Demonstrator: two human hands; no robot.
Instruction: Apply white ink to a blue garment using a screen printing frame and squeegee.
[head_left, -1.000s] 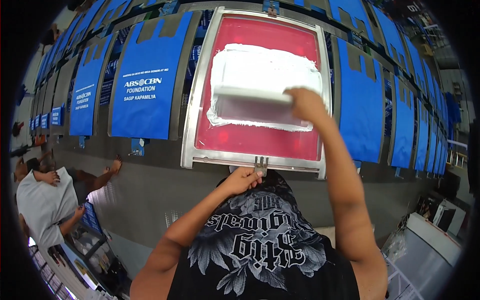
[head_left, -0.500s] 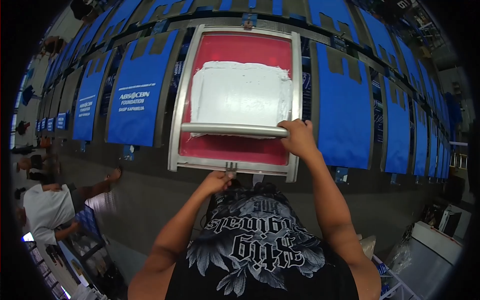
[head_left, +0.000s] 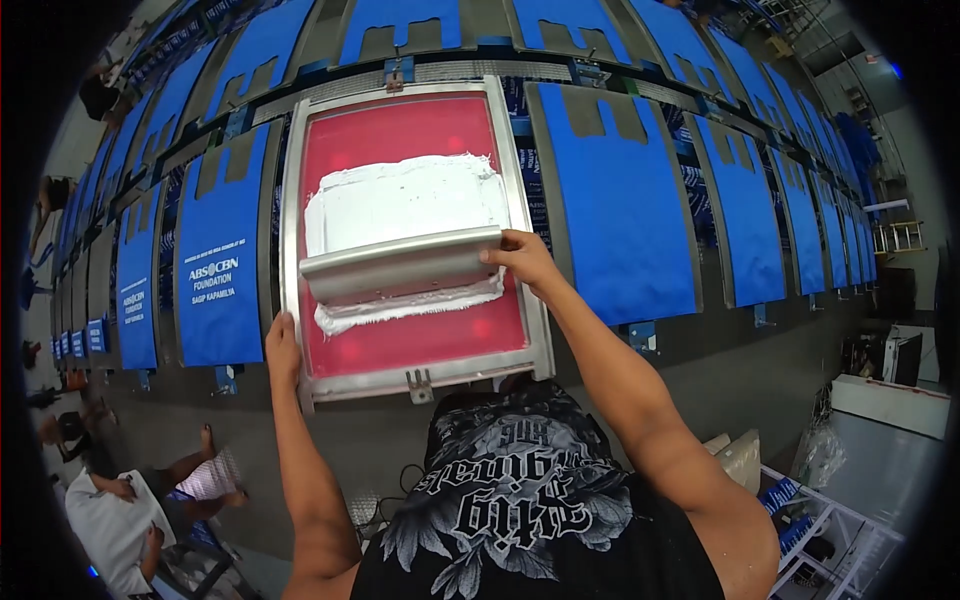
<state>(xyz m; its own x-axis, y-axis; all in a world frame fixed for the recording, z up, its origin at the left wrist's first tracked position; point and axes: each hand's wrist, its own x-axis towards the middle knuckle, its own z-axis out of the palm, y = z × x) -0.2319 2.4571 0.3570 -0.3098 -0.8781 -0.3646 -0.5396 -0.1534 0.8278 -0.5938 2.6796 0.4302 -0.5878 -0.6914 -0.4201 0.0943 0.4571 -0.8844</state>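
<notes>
A silk-screen frame [head_left: 525,215] with silver metal sides and red mesh [head_left: 400,120] lies in front of me. A thick patch of white ink [head_left: 400,200] is spread over the middle of the mesh. Across the ink rests a wide metal squeegee [head_left: 400,268], leaning with its broad face toward me. My right hand [head_left: 522,262] grips the squeegee's right end. At the frame's lower left side, my left hand [head_left: 283,350] is closed round the metal edge, its fingertips partly hidden. A small metal bracket [head_left: 419,386] sits on the frame's near edge.
Blue cut-out bags lie flat on boards in long rows; a printed blue bag [head_left: 215,265] is left of the frame, a plain blue bag [head_left: 620,215] right. Another person [head_left: 120,520] sits at lower left. A white rack [head_left: 830,530] stands at lower right.
My left hand has gone from the near-edge bracket to the frame's left side. The squeegee has tilted, showing its broad face, with white ink now on its near side. The view has shifted.
</notes>
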